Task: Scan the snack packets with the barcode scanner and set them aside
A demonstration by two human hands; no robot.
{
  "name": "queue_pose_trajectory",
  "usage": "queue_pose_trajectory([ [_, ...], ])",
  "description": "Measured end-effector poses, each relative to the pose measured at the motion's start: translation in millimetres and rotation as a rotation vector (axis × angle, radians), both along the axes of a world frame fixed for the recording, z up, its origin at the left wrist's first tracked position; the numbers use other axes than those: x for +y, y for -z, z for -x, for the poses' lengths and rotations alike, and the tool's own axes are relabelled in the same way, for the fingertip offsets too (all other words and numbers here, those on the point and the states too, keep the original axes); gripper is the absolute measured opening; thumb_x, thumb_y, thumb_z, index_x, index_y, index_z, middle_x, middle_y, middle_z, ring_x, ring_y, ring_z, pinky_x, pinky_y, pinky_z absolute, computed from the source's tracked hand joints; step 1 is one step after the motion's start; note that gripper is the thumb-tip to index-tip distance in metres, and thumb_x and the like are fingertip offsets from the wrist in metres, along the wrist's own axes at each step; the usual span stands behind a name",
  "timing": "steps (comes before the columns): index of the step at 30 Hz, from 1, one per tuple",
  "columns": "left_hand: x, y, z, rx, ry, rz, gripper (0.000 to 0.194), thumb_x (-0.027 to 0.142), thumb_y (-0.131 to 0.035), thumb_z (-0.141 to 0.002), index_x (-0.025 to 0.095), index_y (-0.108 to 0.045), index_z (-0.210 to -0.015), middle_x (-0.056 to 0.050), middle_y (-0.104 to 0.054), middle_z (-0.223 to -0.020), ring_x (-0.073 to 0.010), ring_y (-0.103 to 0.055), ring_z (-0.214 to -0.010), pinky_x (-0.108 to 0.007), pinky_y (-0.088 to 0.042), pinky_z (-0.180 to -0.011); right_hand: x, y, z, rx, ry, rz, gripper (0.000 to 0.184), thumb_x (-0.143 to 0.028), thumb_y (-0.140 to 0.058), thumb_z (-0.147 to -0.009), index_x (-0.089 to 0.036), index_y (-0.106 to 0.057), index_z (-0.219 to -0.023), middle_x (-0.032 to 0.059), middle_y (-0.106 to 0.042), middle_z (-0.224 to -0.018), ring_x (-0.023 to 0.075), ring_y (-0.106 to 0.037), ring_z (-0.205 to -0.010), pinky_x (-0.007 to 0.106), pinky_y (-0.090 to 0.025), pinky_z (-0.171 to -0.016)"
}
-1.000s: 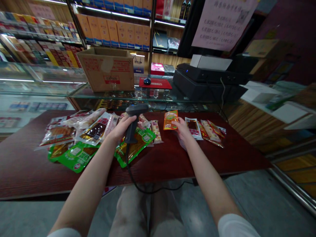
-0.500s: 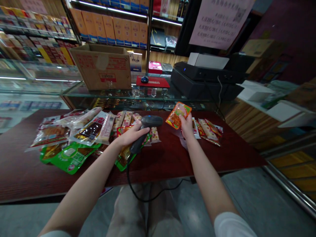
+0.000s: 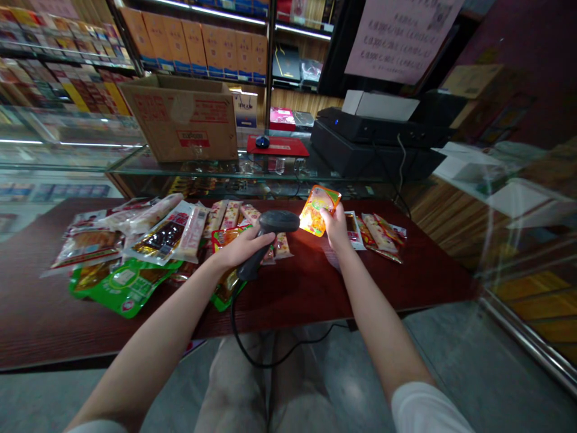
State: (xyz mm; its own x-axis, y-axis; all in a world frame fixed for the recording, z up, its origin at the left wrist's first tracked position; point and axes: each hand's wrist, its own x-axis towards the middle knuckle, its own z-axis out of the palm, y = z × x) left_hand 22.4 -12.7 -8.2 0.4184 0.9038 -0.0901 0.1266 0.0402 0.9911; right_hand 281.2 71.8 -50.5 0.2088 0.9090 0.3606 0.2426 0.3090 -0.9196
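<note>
My left hand is closed round the grip of a dark handheld barcode scanner, whose head points right. Its light falls on a small orange snack packet that my right hand holds up by its right edge just beside the scanner head. Both hands are above a dark red table. A black cord hangs from the scanner down over the table's near edge.
Several snack packets lie spread over the table's left and middle; a few more packets lie right of my hand. Behind stand a glass counter, a cardboard box, a black register and stocked shelves.
My right hand lifted the orange packet off the table and tilted it toward the scanner. My left hand swung the scanner head right, and the packet is now lit.
</note>
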Motion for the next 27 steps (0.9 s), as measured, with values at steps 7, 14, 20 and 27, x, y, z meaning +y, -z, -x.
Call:
queue_pose_trajectory([
  [7, 0.8, -13.8, 9.7, -0.027, -0.081, 0.021, 0.057, 0.071, -0.070, -0.069, 0.019, -0.055, -0.089, 0.001, -0.060, -0.062, -0.0134, -0.055, -0.051, -0.025, -0.045, -0.048, 4.7, -6.7, -27.3, -0.263, 0.184, -0.034, 0.027, -0.037, -0.054, -0.083, -0.021, -0.053, -0.105, 0.0110, -0.064, -0.103, 0.0275, -0.061, -0.098, 0.046, -0.049, -0.097],
  [14, 14.0, -17.0, 40.5, 0.007, -0.372, 0.031, 0.045, 0.061, -0.071, -0.075, 0.019, -0.059, -0.088, -0.001, -0.062, -0.065, -0.0133, -0.057, -0.053, -0.022, -0.044, -0.045, -5.3, -7.5, -87.0, -0.654, 0.625, 0.255, 0.044, -0.020, -0.058, -0.079, -0.013, -0.056, -0.123, 0.0239, -0.063, -0.115, 0.0396, -0.057, -0.112, 0.058, -0.041, -0.098],
  [20, 24.4, -8.7, 40.8, -0.003, -0.415, 0.153, 0.040, 0.056, -0.071, -0.078, 0.019, -0.061, -0.089, -0.001, -0.063, -0.063, -0.0161, -0.061, -0.051, -0.024, -0.047, -0.044, -6.0, -7.9, -64.4, -0.680, 0.481, 0.125, 0.050, -0.029, -0.063, -0.081, -0.015, -0.057, -0.128, 0.0213, -0.059, -0.128, 0.0361, -0.055, -0.116, 0.056, -0.039, -0.101],
  [27, 21.8, -13.0, 35.9, -0.028, -0.417, 0.209, 0.036, 0.052, -0.069, -0.081, 0.019, -0.060, -0.091, -0.003, -0.067, -0.066, -0.0173, -0.065, -0.054, -0.025, -0.051, -0.045, -25.1, 1.5, 31.4, -0.780, -0.449, 0.169, 0.065, -0.048, -0.074, -0.080, -0.033, -0.055, -0.141, 0.0056, -0.066, -0.115, 0.0252, -0.062, -0.103, 0.043, -0.044, -0.095],
])
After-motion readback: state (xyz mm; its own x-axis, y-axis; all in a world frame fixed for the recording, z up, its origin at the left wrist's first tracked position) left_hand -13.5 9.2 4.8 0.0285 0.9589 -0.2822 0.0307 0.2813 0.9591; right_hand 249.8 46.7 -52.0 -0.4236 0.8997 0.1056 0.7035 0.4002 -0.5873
